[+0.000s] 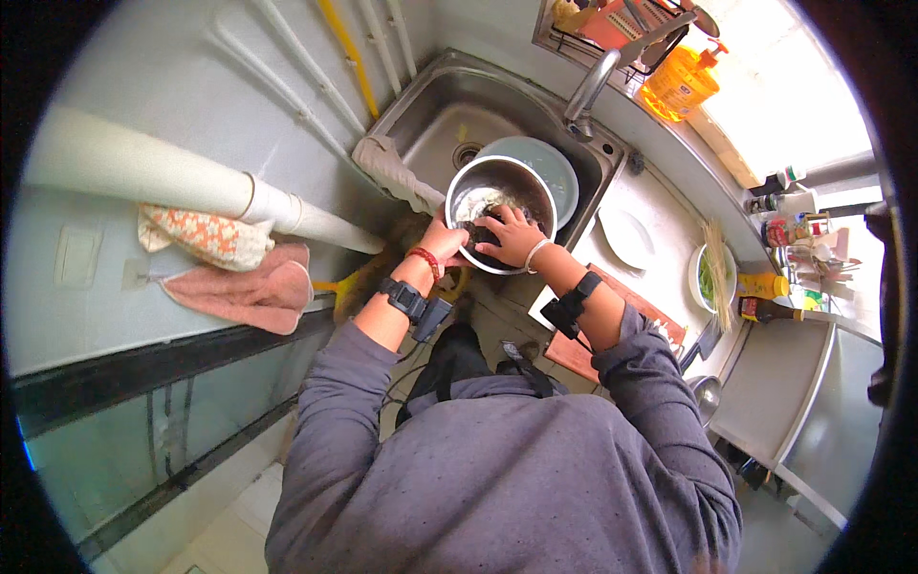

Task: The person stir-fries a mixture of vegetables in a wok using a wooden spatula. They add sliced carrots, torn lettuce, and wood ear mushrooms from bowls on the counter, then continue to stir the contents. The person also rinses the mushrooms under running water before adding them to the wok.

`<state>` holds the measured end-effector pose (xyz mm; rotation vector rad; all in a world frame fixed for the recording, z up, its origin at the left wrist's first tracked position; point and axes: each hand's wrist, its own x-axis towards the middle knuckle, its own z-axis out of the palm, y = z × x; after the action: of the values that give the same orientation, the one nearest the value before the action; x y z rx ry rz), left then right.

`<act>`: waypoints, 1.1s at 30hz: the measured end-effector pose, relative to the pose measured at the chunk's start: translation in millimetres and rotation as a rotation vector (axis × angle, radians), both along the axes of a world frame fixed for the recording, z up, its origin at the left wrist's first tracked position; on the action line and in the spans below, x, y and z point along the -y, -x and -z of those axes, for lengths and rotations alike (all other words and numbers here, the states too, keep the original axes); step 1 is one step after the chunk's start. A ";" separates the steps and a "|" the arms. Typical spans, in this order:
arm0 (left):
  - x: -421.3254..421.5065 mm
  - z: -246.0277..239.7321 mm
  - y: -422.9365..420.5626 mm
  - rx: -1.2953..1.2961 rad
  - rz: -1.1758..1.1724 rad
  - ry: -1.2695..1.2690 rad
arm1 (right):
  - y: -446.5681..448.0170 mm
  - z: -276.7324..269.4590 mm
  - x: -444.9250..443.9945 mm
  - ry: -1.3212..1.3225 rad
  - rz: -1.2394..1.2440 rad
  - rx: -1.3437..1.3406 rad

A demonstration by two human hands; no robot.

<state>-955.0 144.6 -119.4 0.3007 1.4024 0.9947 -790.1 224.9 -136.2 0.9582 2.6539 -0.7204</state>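
A stainless steel bowl (543, 188) is held tilted over the near edge of the sink (423, 129). My left hand (443, 244) grips its left rim, the thumb over the edge. My right hand (513, 238) reaches inside, its fingers spread on dark, wet-looking pieces (493, 214) that I cannot name for sure; whether it grips any is hidden. Behind the steel bowl, a pale green basin (563, 172) stands in the sink, partly covered by it. The chrome faucet (592, 90) rises at the sink's back right. A grey cloth (394, 171) lies over the sink's left edge.
Right of the sink, the counter holds a white plate (628, 237), a wooden cutting board (631, 298), a knife (706, 341), and a white bowl (694, 276) with greens and dry noodles. An orange soap bottle (678, 82) stands on the sill. Towels (244, 283) hang at left below a thick pipe (179, 176).
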 end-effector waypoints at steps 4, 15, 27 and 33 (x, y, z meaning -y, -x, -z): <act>-26.6 12.2 36.2 -0.083 0.012 -0.026 | 25.2 18.7 -14.2 -0.025 0.006 -0.100; -100.0 6.1 75.3 -0.207 0.089 0.034 | 81.8 60.1 -49.4 0.037 0.409 -0.441; -145.2 -16.5 70.6 -0.303 0.179 0.012 | 86.3 73.9 -81.5 -0.209 0.522 -0.480; -161.5 -7.7 72.2 -0.392 0.226 -0.034 | 92.2 77.2 -95.4 -0.244 0.646 -0.410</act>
<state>-1027.2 306.1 -111.7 0.6928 1.6604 0.7989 -882.3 320.2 -213.4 1.9765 2.8116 -0.7898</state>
